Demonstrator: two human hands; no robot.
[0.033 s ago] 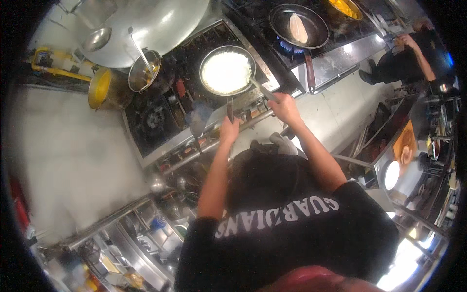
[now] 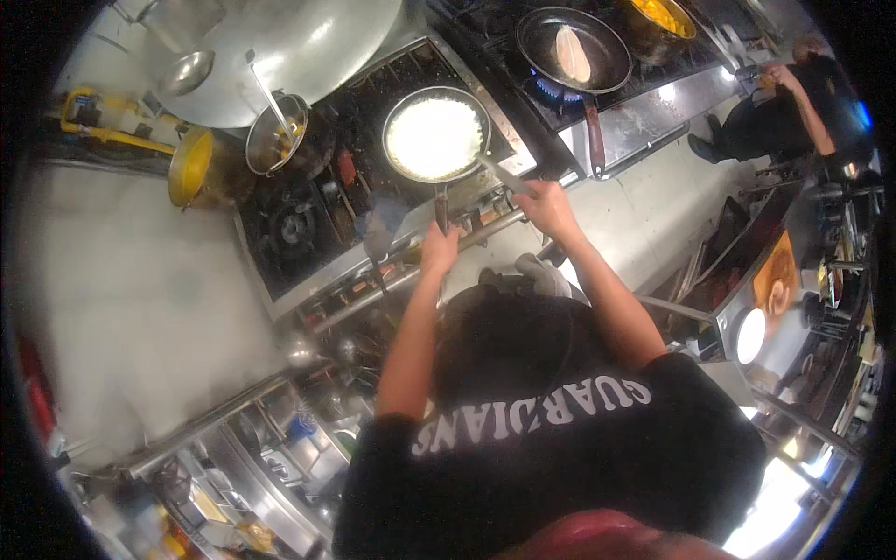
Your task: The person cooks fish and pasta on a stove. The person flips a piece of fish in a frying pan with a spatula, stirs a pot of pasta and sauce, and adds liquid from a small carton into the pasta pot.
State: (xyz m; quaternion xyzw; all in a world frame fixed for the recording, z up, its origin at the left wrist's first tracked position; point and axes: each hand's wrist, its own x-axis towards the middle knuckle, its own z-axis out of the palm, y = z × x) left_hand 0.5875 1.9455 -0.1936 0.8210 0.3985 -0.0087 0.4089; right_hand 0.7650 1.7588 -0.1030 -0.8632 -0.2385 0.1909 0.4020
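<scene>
I see no packages or signs near the hands, only white block lettering across the back of the black shirt (image 2: 551,420) below me, which I leave unread. On the dark gas stove (image 2: 308,224) I count three pans: a round steel frying pan with a pale yellow-white layer covering its bottom (image 2: 435,137), a second dark frying pan holding one pale folded piece (image 2: 573,49) over a blue flame further right, and a small steel pot with a ladle standing in it (image 2: 276,136) to the left. A yellow bucket (image 2: 191,166) sits beside the stove. My left hand (image 2: 439,248) is curled tight around the near end of the first pan's dark handle. My right hand (image 2: 546,207) is wrapped around a slim metal utensil (image 2: 499,174) whose tip touches that pan's rim. A second person in black (image 2: 784,107) works far right.
</scene>
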